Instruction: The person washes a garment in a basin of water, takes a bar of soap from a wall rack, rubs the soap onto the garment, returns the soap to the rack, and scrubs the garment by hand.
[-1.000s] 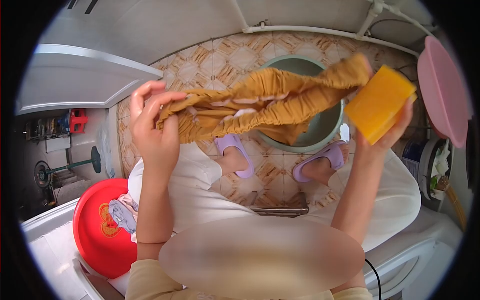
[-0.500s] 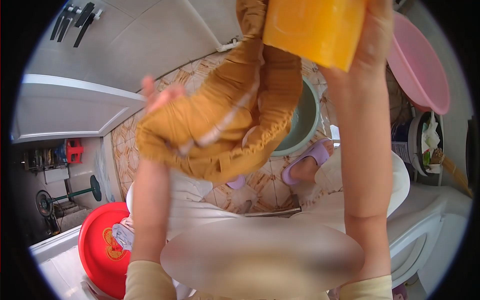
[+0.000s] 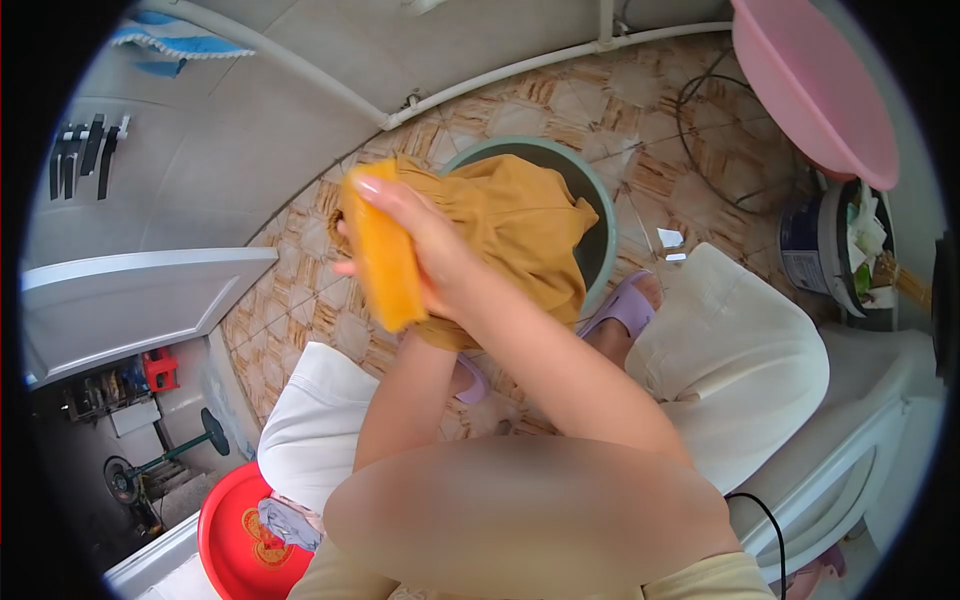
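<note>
My right hand [image 3: 432, 238] is wrapped round a yellow-orange bar of laundry soap [image 3: 385, 260], its thumb along the top edge. The soap lies over one end of a pair of mustard-brown pants [image 3: 510, 215] with a gathered waistband. My left hand [image 3: 436, 345] supports that end from below; the soap and my right hand cover most of its fingers. The rest of the pants drapes into a grey-green basin [image 3: 600, 225] on the floor.
A pink basin [image 3: 820, 90] leans at the right, above a bin [image 3: 825, 255] with litter in it. On the left are an open white door [image 3: 150, 300] and a red basin [image 3: 225, 535] holding cloth. Purple slippers [image 3: 628, 310] are on my feet.
The pants have come down from in front of me into the grey-green basin. My right hand has moved left and down with the soap, crossing over my left hand.
</note>
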The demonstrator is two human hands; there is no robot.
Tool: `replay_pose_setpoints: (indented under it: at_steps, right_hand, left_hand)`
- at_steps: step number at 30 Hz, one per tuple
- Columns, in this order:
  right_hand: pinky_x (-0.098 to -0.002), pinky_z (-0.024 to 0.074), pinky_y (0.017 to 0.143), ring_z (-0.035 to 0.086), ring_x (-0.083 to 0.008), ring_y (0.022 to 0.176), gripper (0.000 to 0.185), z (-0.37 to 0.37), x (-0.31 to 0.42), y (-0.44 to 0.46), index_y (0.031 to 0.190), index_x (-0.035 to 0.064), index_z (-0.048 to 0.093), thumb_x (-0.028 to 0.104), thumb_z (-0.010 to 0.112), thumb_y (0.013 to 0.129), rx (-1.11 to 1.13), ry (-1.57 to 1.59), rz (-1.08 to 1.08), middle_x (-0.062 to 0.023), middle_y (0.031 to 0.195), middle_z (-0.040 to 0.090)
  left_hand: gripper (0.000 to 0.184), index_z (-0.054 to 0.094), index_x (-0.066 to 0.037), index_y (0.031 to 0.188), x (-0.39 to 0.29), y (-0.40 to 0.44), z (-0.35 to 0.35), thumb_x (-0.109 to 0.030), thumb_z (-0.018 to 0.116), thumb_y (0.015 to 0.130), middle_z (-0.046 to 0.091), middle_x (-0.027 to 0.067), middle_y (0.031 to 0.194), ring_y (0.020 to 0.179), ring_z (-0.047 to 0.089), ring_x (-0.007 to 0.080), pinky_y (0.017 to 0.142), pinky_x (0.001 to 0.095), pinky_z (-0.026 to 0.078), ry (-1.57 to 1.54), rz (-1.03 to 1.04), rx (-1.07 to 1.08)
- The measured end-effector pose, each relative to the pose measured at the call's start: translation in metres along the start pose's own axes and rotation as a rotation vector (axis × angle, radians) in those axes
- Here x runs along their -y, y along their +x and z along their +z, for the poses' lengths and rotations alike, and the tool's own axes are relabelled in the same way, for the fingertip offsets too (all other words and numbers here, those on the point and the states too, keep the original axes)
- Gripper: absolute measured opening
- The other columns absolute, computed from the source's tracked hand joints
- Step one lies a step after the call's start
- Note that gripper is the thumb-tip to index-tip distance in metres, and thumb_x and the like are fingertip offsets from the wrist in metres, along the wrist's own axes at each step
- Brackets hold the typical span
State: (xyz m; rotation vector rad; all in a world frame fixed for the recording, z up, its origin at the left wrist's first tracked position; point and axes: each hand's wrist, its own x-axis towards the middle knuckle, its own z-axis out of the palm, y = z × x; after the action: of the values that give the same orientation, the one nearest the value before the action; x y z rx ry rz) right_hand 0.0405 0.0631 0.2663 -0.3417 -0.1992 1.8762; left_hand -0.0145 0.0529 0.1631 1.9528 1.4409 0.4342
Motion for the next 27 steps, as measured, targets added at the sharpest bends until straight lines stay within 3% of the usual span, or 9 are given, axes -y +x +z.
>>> replay_pose_setpoints:
  at_steps: [2, 5, 9, 11, 13, 15, 17, 23, 27]
  right_hand:
    - [-0.0457, 0.0527, 0.078, 0.059, -0.0273, 0.091, 0.056, -0.015, 0.008, -0.021, 0.121, 0.0017, 0.046, 0.044, 0.057, 0.086, 0.1, 0.073, 0.068, -0.0157, 0.105, 0.054]
    - [-0.0432, 0.0524, 0.078, 0.059, -0.03, 0.096, 0.065, -0.054, 0.041, -0.052, 0.129, 0.0002, 0.039, 0.05, 0.049, 0.088, 0.201, 0.138, -0.137, -0.0176, 0.11, 0.054]
    - [-0.0382, 0.0513, 0.081, 0.059, -0.0261, 0.091, 0.067, -0.119, 0.068, -0.049, 0.132, -0.0017, 0.038, 0.048, 0.052, 0.089, -0.25, -0.078, -0.416, -0.0144, 0.106, 0.056]
    - [-0.0369, 0.0483, 0.083, 0.058, -0.0258, 0.092, 0.069, -0.135, 0.061, -0.042, 0.137, 0.0001, 0.035, 0.044, 0.057, 0.087, -0.779, -0.906, -0.469, -0.0152, 0.105, 0.056]
    - [-0.0411, 0.042, 0.085, 0.052, -0.0326, 0.101, 0.076, -0.117, 0.027, -0.044, 0.14, 0.0063, 0.035, 0.037, 0.067, 0.079, -0.782, -1.71, -0.561, -0.0201, 0.104, 0.053]
    - [-0.0436, 0.04, 0.086, 0.05, -0.0357, 0.101, 0.071, -0.089, -0.003, -0.048, 0.139, 0.0083, 0.037, 0.034, 0.067, 0.079, -0.651, -2.069, -0.515, -0.0201, 0.111, 0.052]
    - [-0.0447, 0.0401, 0.084, 0.05, -0.0362, 0.1, 0.068, -0.087, -0.024, -0.045, 0.137, 0.0098, 0.039, 0.037, 0.065, 0.08, -0.331, -2.129, -0.556, -0.0207, 0.113, 0.05]
    - [-0.0439, 0.0405, 0.075, 0.049, -0.0325, 0.091, 0.06, -0.14, 0.007, -0.009, 0.129, 0.0082, 0.049, 0.04, 0.062, 0.081, -0.774, -2.01, -0.357, -0.019, 0.097, 0.052]
    - [-0.0433, 0.0421, 0.076, 0.051, -0.0344, 0.087, 0.056, -0.098, -0.039, -0.033, 0.125, 0.0132, 0.052, 0.04, 0.065, 0.078, -0.543, -2.249, -0.484, -0.019, 0.093, 0.052]
  left_hand:
    - [0.035, 0.053, 0.001, 0.117, 0.012, -0.002, -0.008, -0.015, 0.054, 0.086, 0.06, 0.011, 0.104, 0.092, 0.056, 0.0254, 0.084, 0.033, 0.046, 0.037, -0.024, -0.022]
    - [0.035, 0.054, 0.0, 0.117, 0.022, -0.005, -0.012, -0.016, 0.054, 0.086, 0.06, 0.012, 0.105, 0.093, 0.056, 0.0265, 0.084, 0.0336, 0.045, 0.077, -0.041, -0.039]
    - [0.034, 0.054, 0.0, 0.116, 0.013, -0.008, 0.004, -0.017, 0.054, 0.086, 0.06, 0.0133, 0.105, 0.093, 0.055, 0.028, 0.084, 0.0342, 0.045, 0.152, -0.037, -0.063]
    - [0.034, 0.054, 0.0, 0.115, 0.001, -0.007, 0.017, -0.018, 0.054, 0.086, 0.059, 0.014, 0.105, 0.094, 0.055, 0.0287, 0.084, 0.0346, 0.045, 0.197, -0.028, -0.074]
    - [0.034, 0.054, 0.0, 0.115, -0.006, -0.005, 0.027, -0.018, 0.054, 0.086, 0.059, 0.0146, 0.105, 0.094, 0.055, 0.0294, 0.084, 0.0349, 0.045, 0.215, -0.024, -0.089]
    - [0.034, 0.055, 0.0, 0.114, -0.007, -0.004, 0.032, -0.019, 0.054, 0.087, 0.059, 0.0153, 0.105, 0.094, 0.055, 0.0302, 0.084, 0.0353, 0.045, 0.227, -0.031, -0.102]
    - [0.033, 0.055, 0.0, 0.114, -0.002, -0.005, 0.029, -0.02, 0.053, 0.087, 0.059, 0.0159, 0.105, 0.094, 0.054, 0.0309, 0.084, 0.0356, 0.044, 0.229, -0.039, -0.11]
    - [0.033, 0.055, 0.0, 0.112, 0.008, -0.011, 0.025, -0.022, 0.053, 0.087, 0.058, 0.0179, 0.106, 0.095, 0.054, 0.0331, 0.085, 0.0367, 0.044, 0.239, -0.066, -0.122]
    - [0.033, 0.055, 0.0, 0.111, 0.01, -0.012, 0.02, -0.023, 0.053, 0.087, 0.058, 0.0192, 0.106, 0.096, 0.053, 0.0345, 0.085, 0.0373, 0.043, 0.249, -0.082, -0.14]
